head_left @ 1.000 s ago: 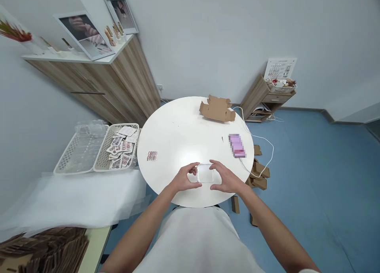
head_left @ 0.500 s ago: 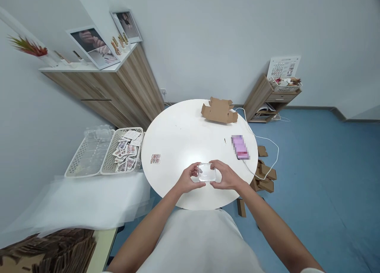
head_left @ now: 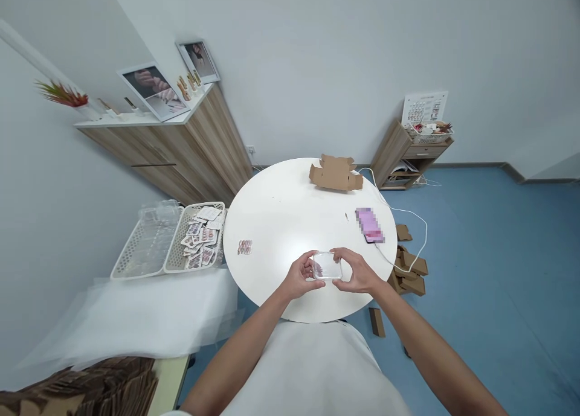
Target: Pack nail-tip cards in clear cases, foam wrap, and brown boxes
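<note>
A small clear plastic box [head_left: 327, 265] is held just above the near part of the round white table [head_left: 281, 223]. My left hand [head_left: 301, 277] grips its left side with curled fingers. My right hand [head_left: 356, 271] grips its right side, thumb over the top edge. A small card of press-on nails [head_left: 244, 247] lies on the table to the left of my hands. A pink phone [head_left: 370, 225] on a white cable lies to the right, beyond my right hand.
An open flat cardboard box [head_left: 336, 173] sits at the table's far edge. Two white baskets [head_left: 170, 241] stand to the left, one with clear boxes, one with nail cards. Cardboard pieces [head_left: 410, 271] lie on the blue floor right of the table. A wooden cabinet [head_left: 194, 144] stands behind.
Both hands have closed in on the clear box, holding it tighter and slightly raised. The camera view shifted a little, so everything sits further right and lower.
</note>
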The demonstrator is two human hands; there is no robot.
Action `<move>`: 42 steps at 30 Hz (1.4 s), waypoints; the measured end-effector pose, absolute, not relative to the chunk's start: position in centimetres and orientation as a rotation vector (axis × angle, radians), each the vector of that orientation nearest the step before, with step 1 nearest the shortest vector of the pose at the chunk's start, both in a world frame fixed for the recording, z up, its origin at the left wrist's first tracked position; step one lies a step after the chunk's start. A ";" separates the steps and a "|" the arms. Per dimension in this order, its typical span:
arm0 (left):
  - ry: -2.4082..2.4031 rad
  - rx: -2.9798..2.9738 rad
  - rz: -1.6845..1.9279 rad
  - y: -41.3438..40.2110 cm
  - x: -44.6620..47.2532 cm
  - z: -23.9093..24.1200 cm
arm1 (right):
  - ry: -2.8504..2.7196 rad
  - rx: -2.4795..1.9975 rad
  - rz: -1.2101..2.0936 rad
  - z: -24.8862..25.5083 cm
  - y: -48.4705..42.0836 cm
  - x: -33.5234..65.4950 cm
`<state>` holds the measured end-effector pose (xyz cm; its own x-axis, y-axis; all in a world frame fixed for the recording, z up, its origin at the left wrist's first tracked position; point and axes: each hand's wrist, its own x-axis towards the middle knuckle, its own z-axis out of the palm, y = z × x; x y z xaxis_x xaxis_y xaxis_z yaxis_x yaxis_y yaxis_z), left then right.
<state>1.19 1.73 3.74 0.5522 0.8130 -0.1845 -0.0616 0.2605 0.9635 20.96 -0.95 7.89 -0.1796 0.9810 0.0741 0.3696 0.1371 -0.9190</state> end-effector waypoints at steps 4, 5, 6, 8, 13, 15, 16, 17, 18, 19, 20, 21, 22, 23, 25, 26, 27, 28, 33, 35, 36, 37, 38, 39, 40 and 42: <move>0.750 1.183 0.690 1.3 0.9 3.4 | -1.637 -1.313 1.012 7.6 -1.5 20.7; 0.743 1.180 0.689 1.2 0.8 3.4 | -1.647 -1.304 0.991 7.6 -1.6 20.7; 0.737 1.172 0.685 1.2 0.7 3.4 | -1.664 -1.299 0.969 7.6 -1.6 20.6; 0.733 1.145 0.672 1.2 0.5 3.5 | -1.707 -1.307 0.942 7.7 -1.6 20.5; 0.694 1.047 0.673 1.3 0.1 4.2 | -1.715 -1.371 0.929 7.8 -1.5 20.1; 0.734 0.986 0.688 1.2 -0.2 4.0 | -1.727 -1.388 0.918 7.7 -1.8 19.8; 0.776 0.961 0.693 1.1 -0.4 3.8 | -1.739 -1.394 0.918 7.5 -2.0 19.7; 0.819 0.944 0.694 1.0 -0.6 3.5 | -1.747 -1.400 0.924 7.4 -2.1 19.6; 0.854 0.935 0.692 0.8 -0.8 3.2 | -1.743 -1.410 0.935 7.3 -2.2 19.4; 0.874 0.935 0.686 0.6 -1.1 2.9 | -1.725 -1.426 0.954 7.2 -2.3 19.3; 0.878 0.940 0.675 0.4 -1.3 2.7 | -1.695 -1.448 0.982 7.0 -2.3 19.2; 0.870 0.947 0.662 0.3 -1.5 2.5 | -1.650 -1.476 1.016 6.9 -2.3 19.0; 0.859 0.956 0.649 0.1 -1.7 2.3 | -1.597 -1.509 1.050 6.8 -2.2 18.8; 0.851 0.965 0.639 -0.1 -1.8 2.2 | -1.541 -1.546 1.077 6.6 -2.0 18.6; 0.842 0.987 0.624 -0.4 -2.2 2.1 | -1.433 -1.603 1.114 6.2 -1.6 18.0; 0.838 0.998 0.621 -0.5 -2.3 2.1 | -1.377 -1.615 1.131 6.0 -1.4 17.7; 0.834 1.008 0.622 -0.6 -2.5 2.0 | -1.316 -1.616 1.152 5.7 -1.3 17.3; 0.829 1.017 0.627 -0.7 -2.6 2.0 | -1.250 -1.605 1.183 5.4 -1.2 17.0; 0.822 1.052 0.638 -0.7 -3.2 1.4 | -0.939 -1.560 1.354 3.9 -1.3 15.9; 0.841 1.062 0.626 -0.6 -3.3 1.1 | -0.850 -1.561 1.378 3.6 -1.7 15.7; 0.855 1.066 0.625 -0.6 -3.2 0.9 | -0.809 -1.558 1.370 3.4 -1.9 15.6; 0.870 1.070 0.628 -0.5 -3.2 0.7 | -0.773 -1.553 1.350 3.2 -2.3 15.5; 0.885 1.072 0.635 -0.5 -3.1 0.4 | -0.746 -1.548 1.318 2.9 -2.7 15.3; 0.903 1.072 0.644 -0.4 -3.1 0.1 | -0.729 -1.546 1.273 2.6 -3.1 15.2; 0.921 1.070 0.653 -0.4 -3.0 -0.2 | -0.729 -1.548 1.225 2.2 -3.6 15.0; 0.953 1.060 0.669 -0.3 -2.8 -1.0 | -0.776 -1.583 1.131 1.2 -4.6 14.7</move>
